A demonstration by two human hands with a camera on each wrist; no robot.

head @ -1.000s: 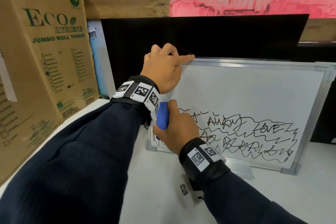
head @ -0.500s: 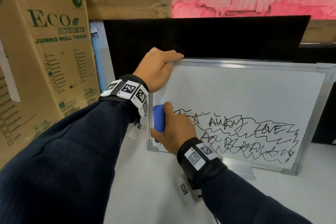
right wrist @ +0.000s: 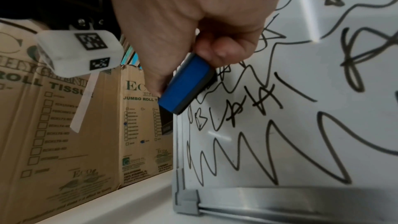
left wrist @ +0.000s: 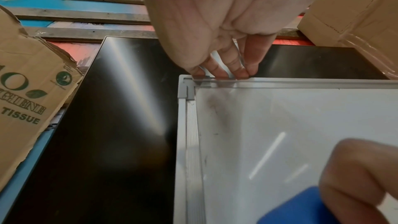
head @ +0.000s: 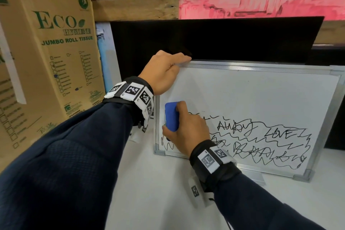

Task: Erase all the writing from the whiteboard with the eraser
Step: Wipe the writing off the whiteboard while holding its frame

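Note:
A framed whiteboard (head: 252,91) stands upright on the white table, its lower half covered in black scribbles and words (head: 261,142); its upper half is bare. My left hand (head: 164,73) grips the board's top left corner (left wrist: 187,81), fingers curled over the frame's top edge (left wrist: 226,72). My right hand (head: 186,129) holds a blue eraser (head: 171,115) against the board's left side, just above the lowest scribbles. In the right wrist view the eraser (right wrist: 187,86) has a dark felt face lying on the board (right wrist: 280,125).
Tall cardboard tissue boxes (head: 46,71) stand close on the left. A black panel (head: 214,39) leans behind the board against a wood and pink wall. The white table top (head: 158,192) extends in front, and a metal tray (right wrist: 290,200) runs along the board's bottom edge.
The right hand has slid the eraser left and slightly up along the board's left edge. The left hand has shifted its hold left, toward the top corner.

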